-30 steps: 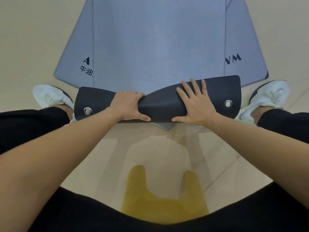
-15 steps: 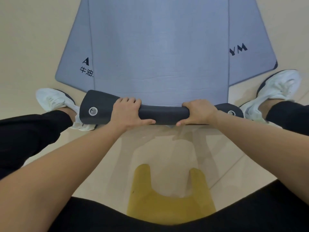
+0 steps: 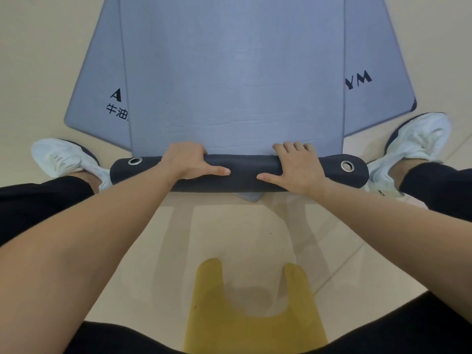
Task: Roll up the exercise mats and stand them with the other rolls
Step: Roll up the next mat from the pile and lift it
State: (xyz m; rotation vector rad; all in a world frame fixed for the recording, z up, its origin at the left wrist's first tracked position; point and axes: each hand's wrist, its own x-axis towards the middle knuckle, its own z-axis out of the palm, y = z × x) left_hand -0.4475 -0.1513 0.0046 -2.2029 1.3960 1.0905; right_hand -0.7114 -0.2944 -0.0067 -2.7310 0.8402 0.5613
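A blue-grey exercise mat point(image 3: 235, 80) lies flat on the floor and stretches away from me. Its near end is curled into a dark roll point(image 3: 242, 175) with a metal eyelet at each end. My left hand point(image 3: 190, 160) is shut on the roll left of its middle, fingers curled over the far side, thumb pointing right. My right hand point(image 3: 297, 167) presses on the roll right of the middle, fingers over the far edge. A second mat point(image 3: 101, 83) with dark lettering lies under the first and sticks out at both sides.
My white shoes stand at either end of the roll, the left shoe point(image 3: 63, 159) and the right shoe point(image 3: 413, 146). The floor is beige tile. A yellow piece of my clothing point(image 3: 252, 315) hangs below my chest.
The folded dark flap has been turned over into a tight roll and pushed a little forward. My right hand went from flat on the flap to a grip, and now presses on the roll.
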